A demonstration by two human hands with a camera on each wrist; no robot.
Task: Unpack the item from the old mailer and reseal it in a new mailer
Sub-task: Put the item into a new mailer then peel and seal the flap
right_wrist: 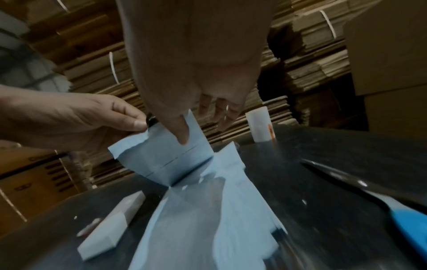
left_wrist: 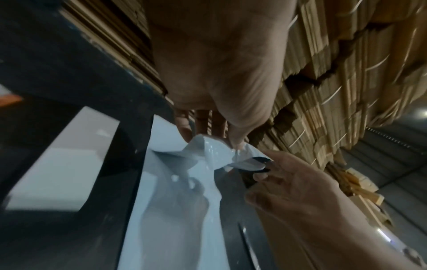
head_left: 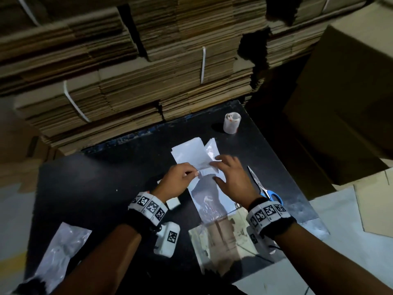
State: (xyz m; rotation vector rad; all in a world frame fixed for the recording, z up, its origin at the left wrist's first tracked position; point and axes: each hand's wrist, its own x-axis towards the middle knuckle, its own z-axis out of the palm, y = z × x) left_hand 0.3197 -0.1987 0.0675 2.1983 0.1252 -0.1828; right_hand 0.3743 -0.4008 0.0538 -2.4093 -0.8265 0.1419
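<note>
Left hand (head_left: 177,179) pinches glossy (crinkled) mailer flap (head_left: 204,170).

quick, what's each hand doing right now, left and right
Left hand: pinching a corner of the white mailer's flap.
Right hand: open, fingers fairly straight, thumb resting on that flap.

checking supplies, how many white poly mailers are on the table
3, maybe more under the hands: one being worked at centre, one flat just behind it, one at the near-left corner.
</note>
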